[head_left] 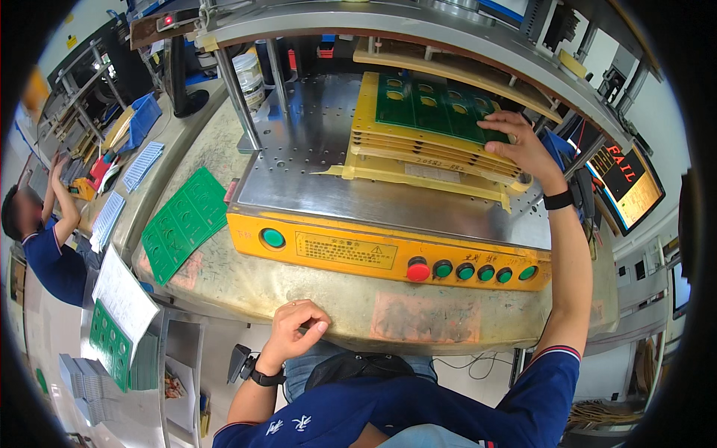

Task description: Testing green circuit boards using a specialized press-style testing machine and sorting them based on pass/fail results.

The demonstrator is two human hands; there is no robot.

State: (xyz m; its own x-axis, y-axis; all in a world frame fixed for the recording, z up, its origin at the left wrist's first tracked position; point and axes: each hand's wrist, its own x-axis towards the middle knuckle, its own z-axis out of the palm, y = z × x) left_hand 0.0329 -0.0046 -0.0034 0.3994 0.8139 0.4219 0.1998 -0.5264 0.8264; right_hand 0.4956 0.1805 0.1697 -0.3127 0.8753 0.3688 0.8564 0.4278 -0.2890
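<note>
A green circuit board panel [429, 108] with rows of round cut-outs lies on a layered yellow test fixture [366, 134] inside the press. At the board's right edge is my right hand [519, 145], its bent fingers gripping the corner. Near the front edge of the worktop, my left hand [299, 328] is loosely curled with no object visible in it. A second green circuit board panel [185, 224] lies on the worktop left of the press, its right end near the press's corner.
The press's orange front panel [314, 250] carries a red button [417, 269] and several green ones. A metal upper plate [358, 22] spans overhead on posts. To the right stands a monitor [627, 183]. Stacked boards [142, 362] stand lower left; a co-worker [56, 257] works beyond.
</note>
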